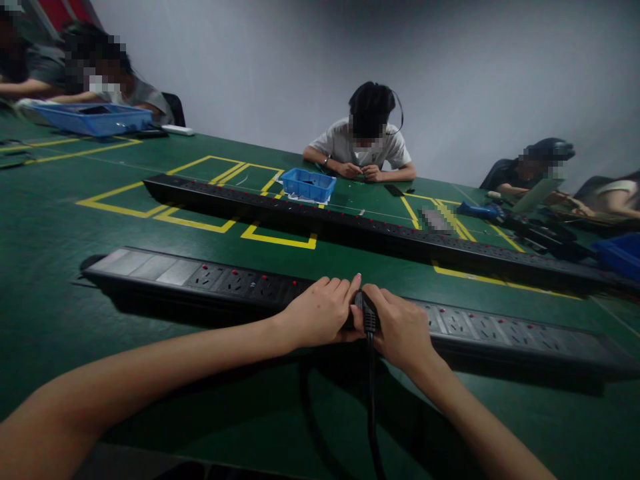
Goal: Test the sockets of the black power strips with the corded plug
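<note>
A long black power strip (220, 283) with many sockets and red switches lies across the green table in front of me. My left hand (320, 310) and my right hand (400, 327) meet at its middle. Both are curled round a black plug (369, 315), which sits against the strip between them. The plug's black cable (373, 407) hangs down toward me over the table's near edge. My fingers hide the socket under the plug.
A second long black power strip (310, 217) lies farther back across yellow floor-tape outlines. A small blue tray (307, 185) stands before a seated person opposite. A larger blue tray (93, 119) is at the far left; more people sit left and right.
</note>
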`<state>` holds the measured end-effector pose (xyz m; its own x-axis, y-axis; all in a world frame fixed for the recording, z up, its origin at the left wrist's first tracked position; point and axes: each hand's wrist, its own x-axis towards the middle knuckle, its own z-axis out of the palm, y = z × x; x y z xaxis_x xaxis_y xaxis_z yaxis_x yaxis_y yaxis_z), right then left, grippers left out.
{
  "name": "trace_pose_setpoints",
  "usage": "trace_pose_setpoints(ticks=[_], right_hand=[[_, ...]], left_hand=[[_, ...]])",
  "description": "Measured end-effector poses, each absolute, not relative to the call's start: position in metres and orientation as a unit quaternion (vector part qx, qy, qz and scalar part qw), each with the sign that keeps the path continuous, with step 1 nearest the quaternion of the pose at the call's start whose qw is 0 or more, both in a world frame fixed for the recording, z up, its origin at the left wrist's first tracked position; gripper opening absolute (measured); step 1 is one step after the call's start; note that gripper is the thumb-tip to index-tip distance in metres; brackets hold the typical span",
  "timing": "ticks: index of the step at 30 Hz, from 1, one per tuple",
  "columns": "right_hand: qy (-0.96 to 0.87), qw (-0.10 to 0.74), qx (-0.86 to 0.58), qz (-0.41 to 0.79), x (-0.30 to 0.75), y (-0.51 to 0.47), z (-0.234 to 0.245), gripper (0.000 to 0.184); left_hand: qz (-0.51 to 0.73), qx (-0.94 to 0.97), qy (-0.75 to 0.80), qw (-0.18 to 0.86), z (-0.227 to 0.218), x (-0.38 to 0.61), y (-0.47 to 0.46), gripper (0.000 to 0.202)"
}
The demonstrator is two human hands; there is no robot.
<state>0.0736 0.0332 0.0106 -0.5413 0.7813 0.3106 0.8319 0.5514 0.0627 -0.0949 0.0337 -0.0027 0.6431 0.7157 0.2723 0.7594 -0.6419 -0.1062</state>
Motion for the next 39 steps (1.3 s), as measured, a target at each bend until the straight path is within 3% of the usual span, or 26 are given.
trace_pose_setpoints(ticks=[11, 23, 39], right_hand=[[-0.875, 0.125, -0.459, -0.085, 0.075, 0.034, 0.009, 0.03], [-0.883, 0.12, -0.444, -0.095, 0.078, 0.034, 0.012, 0.024], [-0.856, 0.163, -0.471, -0.137, 0.185, -0.003, 0.005, 0.023]], left_hand=[[-0.097, -0.901, -0.41, 0.104, -0.004, -0.096, 0.034, 0.076], [-0.081, -0.895, -0.426, 0.107, 0.003, -0.086, 0.032, 0.053], [-0.139, -0.906, -0.39, 0.085, 0.002, 0.017, 0.003, 0.049]])
